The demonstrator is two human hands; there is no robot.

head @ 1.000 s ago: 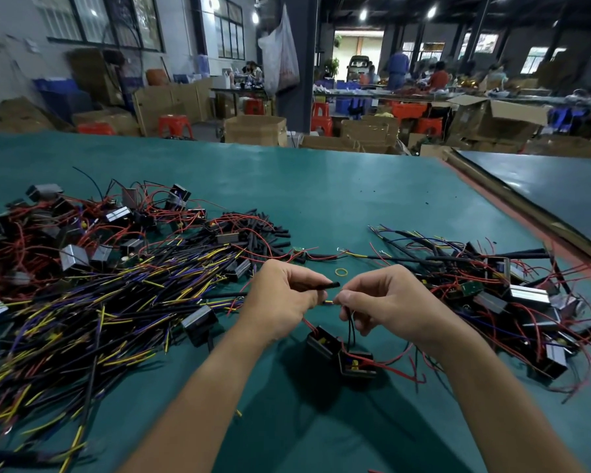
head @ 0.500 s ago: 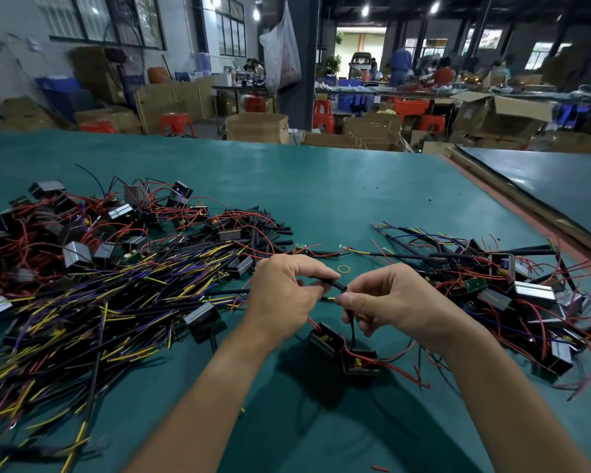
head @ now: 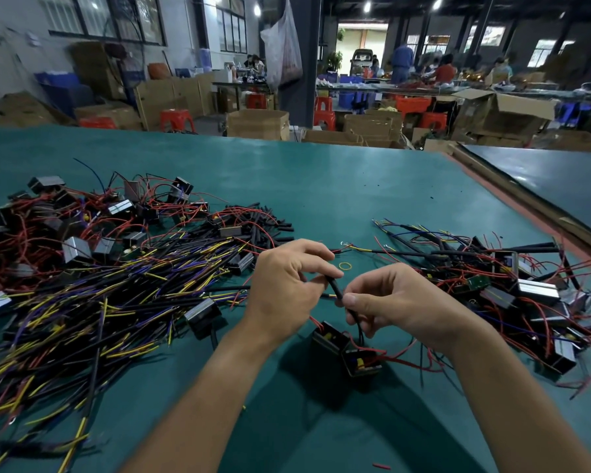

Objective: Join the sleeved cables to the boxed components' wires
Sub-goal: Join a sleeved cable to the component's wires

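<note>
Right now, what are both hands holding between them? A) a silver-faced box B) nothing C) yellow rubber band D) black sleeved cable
D: the left hand and right hand both pinch the black sleeved cable that runs between their fingertips; the yellow rubber band lies on the table just beyond them, untouched.

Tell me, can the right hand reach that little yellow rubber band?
Probably yes. The yellow rubber band lies on the table just beyond the right hand, with nothing covering it. But that hand is pinching the black sleeved cable, so it would likely have to let go first.
</note>
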